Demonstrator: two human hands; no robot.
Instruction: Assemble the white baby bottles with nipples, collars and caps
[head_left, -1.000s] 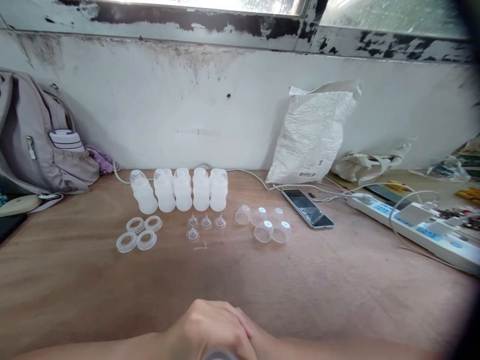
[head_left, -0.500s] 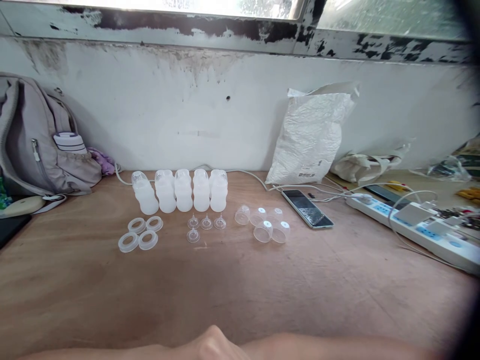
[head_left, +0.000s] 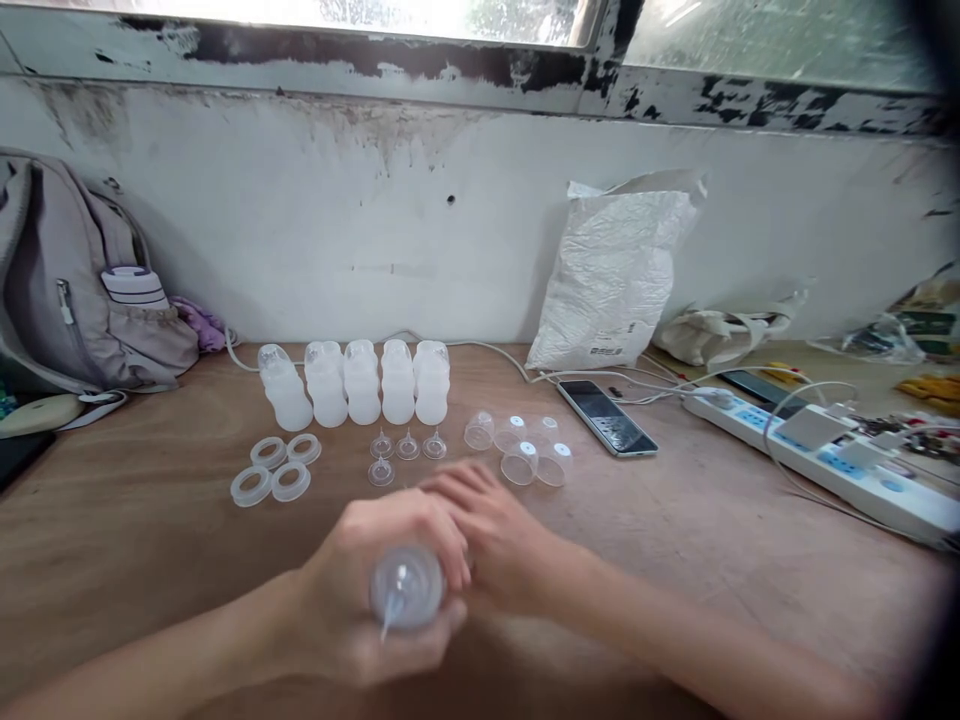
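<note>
My left hand (head_left: 375,540) is wrapped around the top of a baby bottle (head_left: 409,585), whose clear teat points toward me. Blurred by motion, my right hand (head_left: 499,535) meets the left from the right side. Its fingers curl over the far part of the bottle, which is mostly hidden. Beyond my hands lie several clear teats (head_left: 381,471), and to their left several translucent rings (head_left: 291,482). Several clear dome caps (head_left: 519,464) are grouped on the right. A row of white capped baby bottles (head_left: 364,385) stands behind them.
A phone (head_left: 607,420) lies right of the caps, near a white power strip (head_left: 810,450) with cables. A white plastic mailer bag (head_left: 611,280) leans on the wall. At the left is a grey backpack (head_left: 67,290). Everything rests on a brown wooden table (head_left: 135,560).
Both hands have risen from the bottom edge into the middle of the view, bringing the baby bottle into sight. The parts on the table lie as before; the view has shifted slightly.
</note>
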